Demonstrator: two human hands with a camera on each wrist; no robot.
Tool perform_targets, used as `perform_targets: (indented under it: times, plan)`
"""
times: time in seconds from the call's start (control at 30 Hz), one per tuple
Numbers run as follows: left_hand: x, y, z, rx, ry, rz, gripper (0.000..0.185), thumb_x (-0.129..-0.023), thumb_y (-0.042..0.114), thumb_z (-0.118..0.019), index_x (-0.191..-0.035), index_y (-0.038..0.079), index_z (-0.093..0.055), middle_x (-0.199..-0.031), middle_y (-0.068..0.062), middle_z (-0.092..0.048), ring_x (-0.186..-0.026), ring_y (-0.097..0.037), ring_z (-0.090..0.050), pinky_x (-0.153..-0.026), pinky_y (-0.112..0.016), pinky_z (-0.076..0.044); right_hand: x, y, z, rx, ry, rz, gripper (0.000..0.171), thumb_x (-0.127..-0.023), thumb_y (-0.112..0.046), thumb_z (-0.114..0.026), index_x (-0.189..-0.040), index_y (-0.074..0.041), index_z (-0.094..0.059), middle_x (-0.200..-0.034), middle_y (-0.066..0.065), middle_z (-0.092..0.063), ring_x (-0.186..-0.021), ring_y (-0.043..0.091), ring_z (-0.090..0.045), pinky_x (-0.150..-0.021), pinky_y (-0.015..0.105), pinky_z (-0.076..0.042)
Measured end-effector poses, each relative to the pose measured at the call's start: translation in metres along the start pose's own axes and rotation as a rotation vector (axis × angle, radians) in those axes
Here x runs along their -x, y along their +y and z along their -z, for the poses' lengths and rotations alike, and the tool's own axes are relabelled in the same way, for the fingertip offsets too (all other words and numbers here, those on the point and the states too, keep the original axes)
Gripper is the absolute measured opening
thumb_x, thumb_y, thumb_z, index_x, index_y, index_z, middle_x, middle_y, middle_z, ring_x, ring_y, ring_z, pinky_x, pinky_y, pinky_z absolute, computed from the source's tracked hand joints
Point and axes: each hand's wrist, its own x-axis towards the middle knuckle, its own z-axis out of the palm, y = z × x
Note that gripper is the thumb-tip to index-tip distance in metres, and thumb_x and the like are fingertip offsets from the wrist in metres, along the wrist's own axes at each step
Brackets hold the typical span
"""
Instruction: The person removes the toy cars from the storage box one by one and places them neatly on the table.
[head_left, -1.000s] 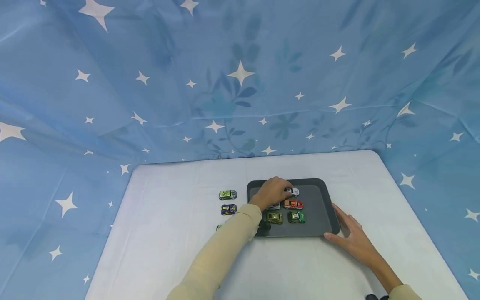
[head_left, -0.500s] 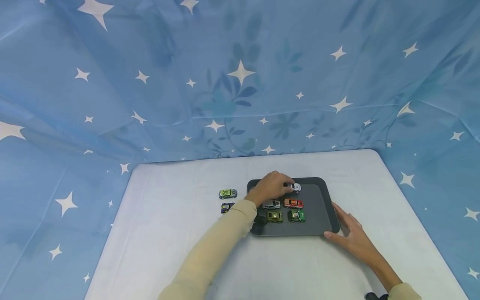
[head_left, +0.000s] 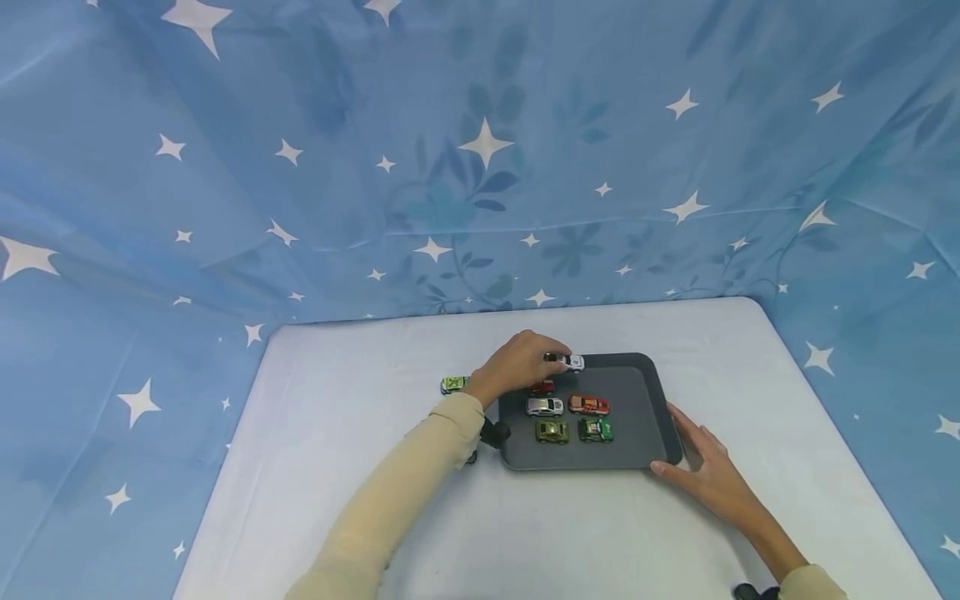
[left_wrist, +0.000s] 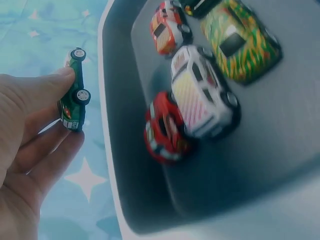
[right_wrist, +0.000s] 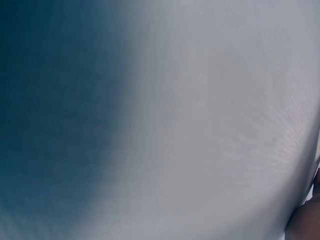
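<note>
My left hand (head_left: 522, 364) pinches a toy car (head_left: 567, 362) between thumb and fingers over the tray's back-left edge in the head view. That car looks white on top there; the left wrist view shows the car's green side (left_wrist: 76, 92) and white wheels, beyond the rim. Inside the dark grey tray (head_left: 633, 417) sit several toy cars: a silver-white one (head_left: 545, 407), an orange-red one (head_left: 588, 405), an olive one (head_left: 552, 431), a green one (head_left: 596, 430) and a partly hidden red one (left_wrist: 165, 127). My right hand (head_left: 708, 471) touches the tray's front-right corner, thumb and fingers spread.
Left of the tray, a yellow-green toy car (head_left: 453, 384) stands on the white table (head_left: 337, 433), partly behind the left hand. The sleeve (head_left: 397, 492) covers other things there. A blue star-patterned cloth (head_left: 480, 208) surrounds the table. The right wrist view is mostly blurred.
The left hand has moved left and slightly back, carrying the pinched car from over the tray's middle to its back edge. The red car has come partly into view. The right hand stays put.
</note>
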Motion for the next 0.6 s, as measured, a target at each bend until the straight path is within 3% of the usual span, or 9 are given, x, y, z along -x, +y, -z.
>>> perform_targets:
  times: [0.23, 0.47, 0.6]
  plan:
    - [0.023, -0.015, 0.011, 0.037, -0.016, 0.057, 0.032, -0.108, 0.021, -0.070, -0.138, 0.010, -0.074, -0.127, -0.003, -0.076, -0.070, -0.010, -0.059, -0.077, -0.029, -0.050, 0.001, 0.000, -0.002, 0.002, -0.011, -0.016, 0.103, -0.093, -0.034, -0.084, -0.173, -0.015, -0.023, -0.162, 0.036, -0.037, -0.144, 0.064, -0.034, -0.107, 0.086, -0.022]
    - [0.050, -0.034, 0.025, 0.034, 0.016, 0.104, 0.033, -0.107, 0.021, -0.070, -0.138, 0.010, -0.074, -0.130, -0.003, -0.075, -0.104, -0.013, -0.072, -0.090, -0.033, -0.057, 0.001, -0.002, -0.003, 0.001, -0.013, -0.018, 0.103, -0.093, -0.035, -0.083, -0.173, -0.016, -0.021, -0.163, 0.036, -0.036, -0.144, 0.064, -0.034, -0.107, 0.087, -0.020]
    - [0.062, -0.044, 0.033, 0.030, 0.033, 0.106, 0.032, -0.107, 0.020, -0.071, -0.137, 0.009, -0.075, -0.127, -0.004, -0.077, -0.105, -0.015, -0.073, -0.091, -0.036, -0.058, 0.003, -0.002, -0.002, -0.007, -0.012, -0.015, 0.103, -0.094, -0.034, -0.083, -0.174, -0.017, -0.020, -0.162, 0.037, -0.035, -0.144, 0.065, -0.033, -0.111, 0.086, -0.015]
